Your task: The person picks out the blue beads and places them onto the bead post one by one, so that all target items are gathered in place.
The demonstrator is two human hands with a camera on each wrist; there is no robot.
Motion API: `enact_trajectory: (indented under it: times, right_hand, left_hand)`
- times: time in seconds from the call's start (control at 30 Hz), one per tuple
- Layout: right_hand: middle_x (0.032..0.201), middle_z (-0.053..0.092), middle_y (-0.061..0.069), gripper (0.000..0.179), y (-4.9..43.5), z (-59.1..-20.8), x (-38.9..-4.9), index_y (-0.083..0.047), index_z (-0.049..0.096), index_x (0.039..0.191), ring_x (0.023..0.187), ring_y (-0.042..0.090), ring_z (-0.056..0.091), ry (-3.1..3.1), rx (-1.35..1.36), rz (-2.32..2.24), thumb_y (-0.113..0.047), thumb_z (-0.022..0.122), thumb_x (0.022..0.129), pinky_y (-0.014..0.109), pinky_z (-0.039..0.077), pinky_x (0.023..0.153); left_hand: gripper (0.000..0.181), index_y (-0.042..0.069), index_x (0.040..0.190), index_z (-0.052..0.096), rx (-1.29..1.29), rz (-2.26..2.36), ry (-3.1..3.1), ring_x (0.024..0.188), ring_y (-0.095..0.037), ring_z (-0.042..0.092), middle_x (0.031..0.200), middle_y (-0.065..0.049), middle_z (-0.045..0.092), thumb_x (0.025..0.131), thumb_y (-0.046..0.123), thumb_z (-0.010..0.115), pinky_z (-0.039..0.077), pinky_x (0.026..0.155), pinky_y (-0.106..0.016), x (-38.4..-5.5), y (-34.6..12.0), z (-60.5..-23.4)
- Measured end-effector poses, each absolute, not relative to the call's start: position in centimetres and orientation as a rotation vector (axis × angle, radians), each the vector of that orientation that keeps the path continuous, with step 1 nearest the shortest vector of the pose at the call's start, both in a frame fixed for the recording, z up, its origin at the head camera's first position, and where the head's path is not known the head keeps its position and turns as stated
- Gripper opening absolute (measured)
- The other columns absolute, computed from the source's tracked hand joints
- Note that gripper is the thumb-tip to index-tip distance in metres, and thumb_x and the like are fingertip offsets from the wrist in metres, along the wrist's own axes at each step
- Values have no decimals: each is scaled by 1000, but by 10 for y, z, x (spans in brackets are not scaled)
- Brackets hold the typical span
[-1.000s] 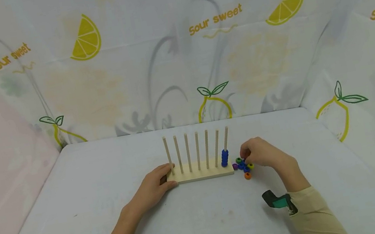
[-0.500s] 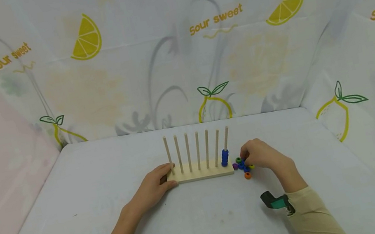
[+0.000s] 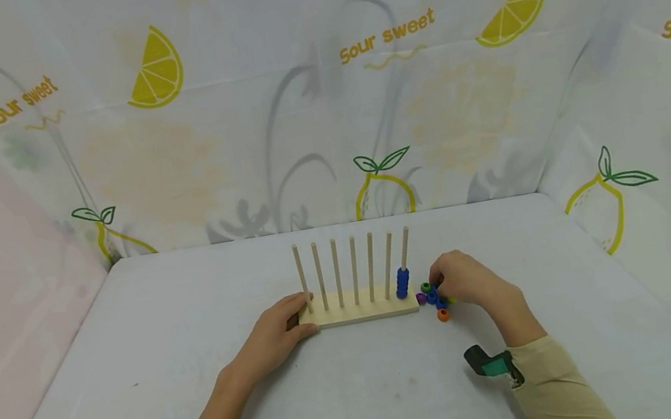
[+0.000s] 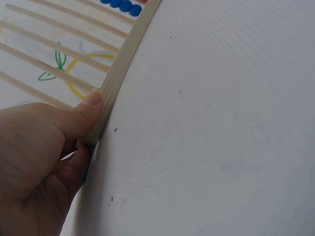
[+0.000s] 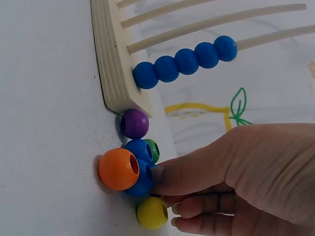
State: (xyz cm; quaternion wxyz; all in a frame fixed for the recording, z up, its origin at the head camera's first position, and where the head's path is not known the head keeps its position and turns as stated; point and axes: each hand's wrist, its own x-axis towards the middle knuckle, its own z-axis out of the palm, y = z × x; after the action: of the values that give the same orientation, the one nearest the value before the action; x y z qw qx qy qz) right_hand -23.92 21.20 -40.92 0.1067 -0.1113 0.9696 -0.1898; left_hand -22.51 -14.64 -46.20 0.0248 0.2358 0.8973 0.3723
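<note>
My left hand (image 3: 270, 337) grips the left end of a pale wooden peg rack (image 3: 360, 310), thumb along its front edge. Several upright dowels rise from the rack; the rightmost carries a stack of blue beads (image 5: 186, 61). Just off the rack's right end, my right hand (image 3: 468, 276) reaches into a small heap of loose beads. Its thumb and a mostly hidden finger appear to pinch a blue bead, largely covered by the thumb. Around the fingertips lie an orange bead (image 5: 118, 169), a purple bead (image 5: 135, 124), a green bead (image 5: 155, 150), a yellow bead (image 5: 151, 213) and other blue ones.
The rack and beads stand on a white-covered table (image 3: 369, 398). Behind it hangs a lemon-print cloth (image 3: 266, 124), with more cloth at both sides. Bare dowels (image 3: 336, 269) stand left of the loaded one.
My right hand has shifted slightly down and left over the bead heap, its fingers drawing closer together and covering more of the yellow bead. The left hand and rack stay put.
</note>
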Motion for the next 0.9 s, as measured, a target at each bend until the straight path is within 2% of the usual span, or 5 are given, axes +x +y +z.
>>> enact_trajectory:
  times: [0.53,0.9]
  right_hand:
    - [93,72,9,13,212,-400,-236,-1,76,97,81,18,61,2898,-342,-531,-4,72,85,38,57,76]
    - [92,70,9,16,212,-396,-234,-2,73,101,83,20,60,2908,-362,-628,-4,67,87,38,57,77]
  left_hand:
    - [58,6,145,51,718,1139,2774,142,-33,44,149,-13,51,93,23,70,40,115,-49,-224,-147,-462]
    - [58,5,144,51,719,1155,2776,141,-34,44,149,-13,51,93,23,70,40,115,-50,-221,-146,-460]
